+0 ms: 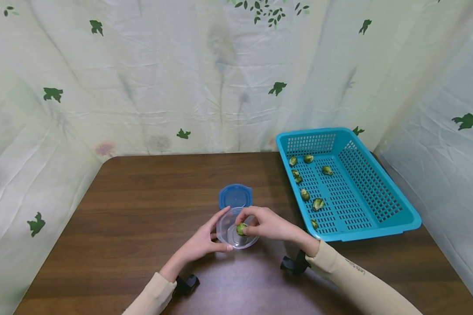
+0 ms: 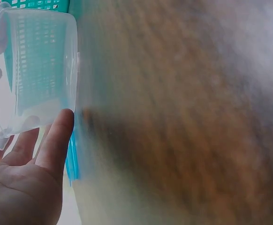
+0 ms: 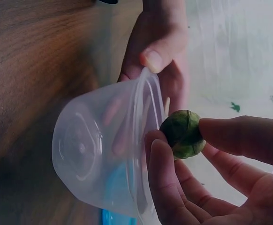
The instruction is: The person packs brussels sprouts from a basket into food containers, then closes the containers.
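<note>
A clear plastic container [image 1: 225, 231] stands on the table in front of me in the head view. My left hand [image 1: 197, 245] holds its left side, the thumb at the near rim and the fingers along the wall, as the right wrist view also shows. Between thumb and fingertips, my right hand [image 1: 269, 224] pinches a Brussels sprout [image 3: 183, 134] at the container's mouth. That sprout is green and round. No other sprout shows inside the container [image 3: 99, 136]. Just behind it lies a blue lid [image 1: 235, 195].
A turquoise perforated basket [image 1: 352, 197] occupies the right of the table, with several Brussels sprouts [image 1: 318, 204] scattered mostly along its left side. Brown wooden tabletop [image 1: 142, 210] extends to the left. A pale patterned curtain [image 1: 161, 87] hangs behind and on both sides.
</note>
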The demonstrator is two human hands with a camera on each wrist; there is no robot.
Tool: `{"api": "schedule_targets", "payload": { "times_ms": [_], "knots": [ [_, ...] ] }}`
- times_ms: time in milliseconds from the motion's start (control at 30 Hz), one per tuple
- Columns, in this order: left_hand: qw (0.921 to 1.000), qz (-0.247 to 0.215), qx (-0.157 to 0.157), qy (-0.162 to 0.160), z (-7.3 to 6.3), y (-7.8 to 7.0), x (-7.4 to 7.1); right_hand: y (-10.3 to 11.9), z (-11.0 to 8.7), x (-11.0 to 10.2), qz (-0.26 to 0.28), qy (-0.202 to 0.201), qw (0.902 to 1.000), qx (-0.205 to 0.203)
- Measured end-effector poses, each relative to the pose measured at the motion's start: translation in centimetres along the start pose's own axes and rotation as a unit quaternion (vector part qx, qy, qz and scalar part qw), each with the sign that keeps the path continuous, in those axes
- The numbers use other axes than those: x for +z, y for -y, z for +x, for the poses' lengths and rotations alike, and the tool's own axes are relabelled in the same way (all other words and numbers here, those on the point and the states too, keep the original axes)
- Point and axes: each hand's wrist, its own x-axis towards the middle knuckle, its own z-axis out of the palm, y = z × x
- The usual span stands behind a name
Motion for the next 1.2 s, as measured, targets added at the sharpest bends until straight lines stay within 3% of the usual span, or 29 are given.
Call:
{"api": "schedule_targets", "payload": {
  "times_ms": [333,600,1200],
  "knots": [
    [0.9999,-0.009,0.004,0.004,-0.1,-0.1,0.0,0.1,0.5,0.9,-0.036,-0.004,0.9992,-0.014],
    [0.9999,-0.006,0.011,0.003,0.0,-0.2,0.0,0.3,0.5,1.0,-0.030,-0.015,0.9994,-0.005],
    [0.9998,-0.008,0.017,-0.001,0.1,-0.1,0.0,1.3,-1.3,-2.8,0.059,-0.071,0.9957,-0.009]
  ]
}}
